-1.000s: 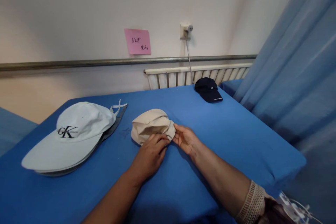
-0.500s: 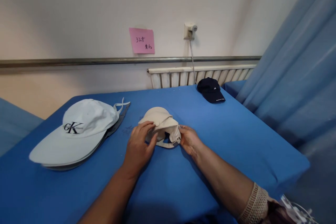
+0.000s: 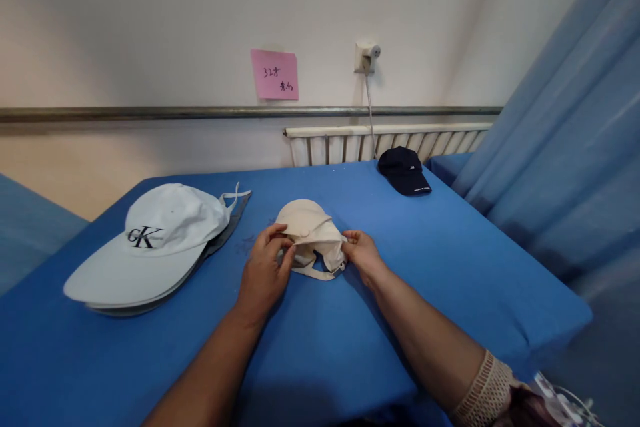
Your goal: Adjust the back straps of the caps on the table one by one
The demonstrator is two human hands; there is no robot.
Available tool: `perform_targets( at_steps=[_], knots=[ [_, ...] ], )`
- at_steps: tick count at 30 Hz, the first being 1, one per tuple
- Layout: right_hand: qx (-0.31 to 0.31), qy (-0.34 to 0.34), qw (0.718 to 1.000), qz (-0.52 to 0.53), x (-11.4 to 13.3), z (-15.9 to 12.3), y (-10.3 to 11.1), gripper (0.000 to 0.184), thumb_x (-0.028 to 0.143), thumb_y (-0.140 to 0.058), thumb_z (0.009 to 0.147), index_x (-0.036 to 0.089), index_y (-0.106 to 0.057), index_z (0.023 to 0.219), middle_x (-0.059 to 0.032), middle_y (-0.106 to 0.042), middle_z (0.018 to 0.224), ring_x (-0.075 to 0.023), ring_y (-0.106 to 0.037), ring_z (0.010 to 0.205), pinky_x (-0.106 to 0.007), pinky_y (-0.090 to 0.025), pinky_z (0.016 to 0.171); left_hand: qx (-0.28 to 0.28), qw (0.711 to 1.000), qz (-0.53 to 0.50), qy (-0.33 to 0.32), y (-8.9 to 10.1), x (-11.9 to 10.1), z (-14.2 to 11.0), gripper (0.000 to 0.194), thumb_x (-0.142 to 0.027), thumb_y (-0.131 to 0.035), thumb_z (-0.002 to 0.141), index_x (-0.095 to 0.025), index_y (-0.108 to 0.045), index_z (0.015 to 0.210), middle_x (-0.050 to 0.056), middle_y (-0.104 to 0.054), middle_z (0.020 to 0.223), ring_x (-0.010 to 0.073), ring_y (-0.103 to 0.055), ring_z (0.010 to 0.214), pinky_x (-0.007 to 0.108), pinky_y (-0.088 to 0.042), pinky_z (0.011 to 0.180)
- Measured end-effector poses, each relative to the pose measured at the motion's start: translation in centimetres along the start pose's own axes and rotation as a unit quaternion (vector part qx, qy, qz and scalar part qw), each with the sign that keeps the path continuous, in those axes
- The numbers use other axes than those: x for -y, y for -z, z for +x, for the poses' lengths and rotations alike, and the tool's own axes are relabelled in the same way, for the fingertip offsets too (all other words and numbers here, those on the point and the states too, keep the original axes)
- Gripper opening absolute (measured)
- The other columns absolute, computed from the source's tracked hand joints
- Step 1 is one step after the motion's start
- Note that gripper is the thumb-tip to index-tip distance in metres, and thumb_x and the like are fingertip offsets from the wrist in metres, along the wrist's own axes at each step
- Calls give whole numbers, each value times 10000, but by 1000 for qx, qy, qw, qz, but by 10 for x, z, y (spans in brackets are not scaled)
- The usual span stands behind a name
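While crown upward, beige cap (image 3: pixel 307 217) between left grip (image 3: pixel 264 273) and right grip (image 3: pixel 366 257)

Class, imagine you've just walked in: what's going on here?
A person is handling a beige cap on a blue-covered surface. The left hand grips one side, the right hand the other, near the back strap. To the left, a white cap lies on something grey; a navy cap sits toward the far right.
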State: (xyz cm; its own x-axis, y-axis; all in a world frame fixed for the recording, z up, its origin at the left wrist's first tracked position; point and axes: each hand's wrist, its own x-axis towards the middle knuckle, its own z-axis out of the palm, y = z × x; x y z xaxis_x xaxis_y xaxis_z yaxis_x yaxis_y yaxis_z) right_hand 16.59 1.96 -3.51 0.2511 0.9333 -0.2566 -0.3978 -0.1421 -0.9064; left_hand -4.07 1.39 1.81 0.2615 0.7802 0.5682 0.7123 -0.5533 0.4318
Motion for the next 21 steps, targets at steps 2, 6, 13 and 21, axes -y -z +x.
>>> perform_targets(
  at_steps=[2,6,13,21],
  knots=[
    [-5,5,1000,-7,2,1,1,330,114,-751,571,167,-594,857,32,-644,603,-121,-578,531,-223,-425,522,-3,1000,-26,-4,4,-2,1,153,-299,-516,918,-191,-608,861,118,-579,1224,262,-570,1156,446,-448,1015],
    [0,-14,1000,-4,5,4,6,248,140,-746,601,175,-601,800,49,-602,560,-95,-512,481,-206,-371,474,10,997,-79,11,13,-5,3,173,-320,-501,915,-199,-585,824,94,-585,1199,250,-566,1138,434,-446,998],
    [64,-115,990,52,6,-1,7,177,258,-716,663,157,-640,787,-36,-672,677,-158,-594,562,-271,-460,517,1,990,-125,64,20,7,9,201,-353,-527,888,-197,-589,778,76,-596,1184,238,-584,1098,408,-452,974],
    [15,-51,986,157,13,7,8,272,140,-692,600,203,-612,852,9,-686,729,-157,-641,686,-268,-482,662,3,987,-132,93,27,22,16,221,-370,-530,864,-191,-577,743,97,-602,1199,249,-599,1080,414,-460,959]
  ],
)
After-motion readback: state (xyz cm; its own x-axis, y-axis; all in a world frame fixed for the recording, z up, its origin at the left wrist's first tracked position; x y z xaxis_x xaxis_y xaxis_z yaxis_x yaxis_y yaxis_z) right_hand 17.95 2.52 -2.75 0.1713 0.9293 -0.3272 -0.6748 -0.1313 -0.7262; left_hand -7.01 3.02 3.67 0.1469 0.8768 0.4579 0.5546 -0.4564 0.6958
